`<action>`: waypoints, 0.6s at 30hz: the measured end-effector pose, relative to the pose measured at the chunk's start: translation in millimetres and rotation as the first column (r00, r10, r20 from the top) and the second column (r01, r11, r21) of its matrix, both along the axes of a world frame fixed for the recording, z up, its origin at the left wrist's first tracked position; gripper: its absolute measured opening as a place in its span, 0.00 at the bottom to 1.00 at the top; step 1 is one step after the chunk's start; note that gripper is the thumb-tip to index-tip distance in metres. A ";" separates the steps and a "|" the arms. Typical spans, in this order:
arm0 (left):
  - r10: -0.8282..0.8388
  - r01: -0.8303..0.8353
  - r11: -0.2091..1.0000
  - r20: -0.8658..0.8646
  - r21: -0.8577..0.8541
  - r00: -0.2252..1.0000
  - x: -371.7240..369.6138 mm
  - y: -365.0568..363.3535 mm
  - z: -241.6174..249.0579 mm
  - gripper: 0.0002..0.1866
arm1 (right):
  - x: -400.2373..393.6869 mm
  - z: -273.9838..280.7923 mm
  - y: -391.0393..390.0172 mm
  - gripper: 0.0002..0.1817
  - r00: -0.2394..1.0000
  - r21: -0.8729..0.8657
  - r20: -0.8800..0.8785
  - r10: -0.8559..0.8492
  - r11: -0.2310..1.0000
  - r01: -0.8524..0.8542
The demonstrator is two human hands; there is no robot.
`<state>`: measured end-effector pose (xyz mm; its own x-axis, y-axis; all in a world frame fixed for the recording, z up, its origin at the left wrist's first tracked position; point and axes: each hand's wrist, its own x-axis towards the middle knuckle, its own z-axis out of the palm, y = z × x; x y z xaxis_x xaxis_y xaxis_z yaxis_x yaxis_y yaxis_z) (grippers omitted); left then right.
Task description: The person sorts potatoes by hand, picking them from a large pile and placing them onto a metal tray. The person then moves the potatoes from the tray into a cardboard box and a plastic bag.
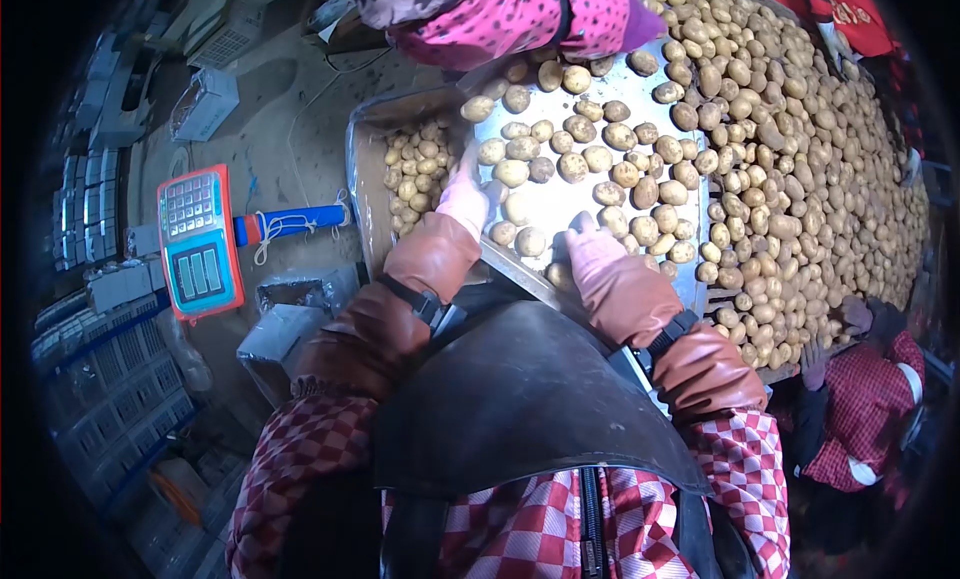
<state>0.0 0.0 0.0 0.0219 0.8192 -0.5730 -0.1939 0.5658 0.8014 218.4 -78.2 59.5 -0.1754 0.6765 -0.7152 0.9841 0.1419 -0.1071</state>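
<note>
While the box (pixel 371 179) is keeping its potatoes (pixel 420 167) together at centre left, the left hand (pixel 465 201) and right hand (pixel 593 251) are reaching over the counter (pixel 632 87), each grip impossible to tell.

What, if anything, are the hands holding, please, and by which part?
It cannot be told: the bare left hand is at the edge of the shiny metal table, the bare right hand over it, palms hidden.

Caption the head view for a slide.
Left hand at the edge of a metal tray, right hand among its potatoes, a box of potatoes alongside.
</note>
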 end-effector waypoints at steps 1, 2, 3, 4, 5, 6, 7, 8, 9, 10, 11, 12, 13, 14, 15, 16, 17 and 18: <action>-0.201 0.260 0.961 -0.407 0.094 0.891 0.2 -0.9 11.6 0.46 | 7.2 2.2 -10.4 0.17 1.000 0.069 0.010 -0.023 0.997 0.022; -0.301 0.524 0.849 -0.750 0.070 0.589 0.4 0.2 22.9 0.46 | 12.2 5.4 -19.0 0.16 0.999 0.139 0.017 -0.052 0.989 0.049; -0.262 0.530 0.842 -0.786 0.096 0.560 -6.5 22.6 34.1 0.46 | 9.8 10.5 -8.3 0.17 0.999 0.150 -0.028 -0.034 0.988 0.038; -0.370 0.612 0.791 -0.799 -0.003 0.473 -5.4 36.0 41.0 0.46 | 14.3 8.7 -12.8 0.16 1.000 0.130 -0.010 -0.025 0.991 0.026; -0.482 0.681 0.723 -0.789 -0.112 0.382 -0.7 40.5 47.0 0.46 | 22.1 7.0 -23.5 0.16 1.000 0.094 0.016 -0.016 0.995 0.015; -0.548 0.661 0.720 -0.756 -0.208 0.358 8.9 37.6 58.5 0.47 | 29.8 5.3 -36.6 0.15 0.998 0.076 0.050 0.042 0.996 -0.046; -0.547 0.663 0.719 -0.758 -0.208 0.355 16.7 37.4 58.3 0.47 | 38.4 -1.4 -42.0 0.14 0.992 0.072 0.080 0.100 0.992 -0.106; -0.565 0.622 0.733 -0.756 -0.276 0.330 23.8 41.7 57.3 0.48 | 48.7 -24.0 -44.7 0.15 0.998 0.103 0.021 -0.061 0.993 0.059; -0.588 0.572 0.741 -0.752 -0.352 0.299 26.8 42.6 58.3 0.50 | 49.8 -25.2 -42.4 0.16 0.995 0.115 -0.023 -0.096 0.989 0.098; -0.610 0.570 0.722 -0.750 -0.393 0.256 31.7 37.1 68.4 0.49 | 46.3 -18.1 -39.0 0.17 1.000 0.083 0.007 -0.017 0.996 0.017; -0.614 0.572 0.717 -0.751 -0.399 0.245 36.4 31.7 76.3 0.49 | 43.8 -10.5 -34.8 0.18 0.997 0.052 0.037 0.062 0.997 -0.063; -0.605 0.554 0.727 -0.759 -0.404 0.241 41.4 28.0 82.9 0.47 | 43.0 -4.5 -32.7 0.18 0.998 0.055 0.035 0.055 0.997 -0.057; -0.595 0.536 0.740 -0.767 -0.406 0.240 44.8 27.3 86.3 0.45 | 43.7 0.7 -29.9 0.16 0.997 0.055 -0.024 0.069 0.996 -0.067; -0.528 0.506 0.807 -0.753 -0.303 0.392 38.5 25.4 58.4 0.38 | 46.2 3.7 -26.4 0.15 0.993 0.057 -0.078 0.085 0.995 -0.081; -0.527 0.507 0.808 -0.753 -0.299 0.394 33.4 23.3 45.2 0.38 | 50.7 3.3 -26.5 0.15 0.994 0.059 -0.074 0.085 0.995 -0.081; -0.427 0.430 0.884 -0.692 -0.184 0.582 28.3 19.8 33.9 0.37 | 56.6 2.4 -29.8 0.15 0.979 0.137 -0.202 0.037 0.991 -0.009; -0.310 0.324 0.942 -0.594 -0.086 0.742 21.9 15.7 18.0 0.35 | 61.0 0.9 -33.6 0.14 0.944 0.200 -0.330 -0.002 0.977 0.072; -0.153 0.180 0.984 -0.442 0.018 0.884 10.7 16.6 -33.1 0.22 | 60.7 24.2 -30.6 0.15 0.904 0.266 -0.426 -0.030 0.951 0.157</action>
<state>10.7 16.6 -33.1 -0.0809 0.8571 -0.5087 0.2763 0.5097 0.8148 279.0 -108.8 83.7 -0.3359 0.8687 -0.3640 0.8698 0.1379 -0.4737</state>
